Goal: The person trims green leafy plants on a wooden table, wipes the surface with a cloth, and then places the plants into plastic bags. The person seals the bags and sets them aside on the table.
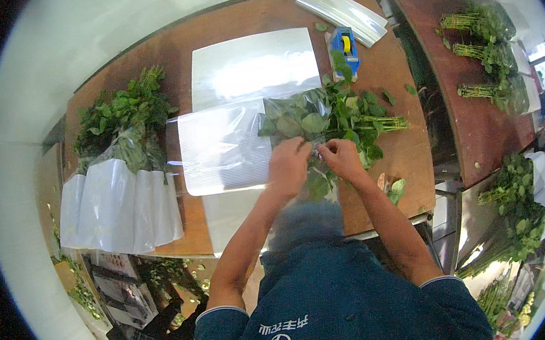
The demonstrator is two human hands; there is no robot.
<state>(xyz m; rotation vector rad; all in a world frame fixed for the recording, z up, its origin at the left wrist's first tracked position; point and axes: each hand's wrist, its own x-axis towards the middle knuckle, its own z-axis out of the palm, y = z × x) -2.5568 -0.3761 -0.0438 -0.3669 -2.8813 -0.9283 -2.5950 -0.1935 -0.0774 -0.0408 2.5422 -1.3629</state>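
A leafy bunch of cut stems [349,115] lies on the table in front of me, its bare stem ends pointing right. Its left part is inside a ribbed white sheet [219,152] and clear plastic film [302,216], which shines and spreads toward my body. My left hand [290,163] is closed at the near edge of the bunch, its fingers curled on the film and slightly blurred. Close beside it, my right hand [341,157] pinches the film by the leaves with thumb and forefinger. A small shiny spot shows between both hands; what it is I cannot tell.
A blue tape dispenser [344,50] with a yellow core stands beyond the bunch, near a clear film roll [343,16]. A flat white sheet [253,65] lies behind. Wrapped bunches [116,196] sit at left; several more [486,54] rest on a right-hand table.
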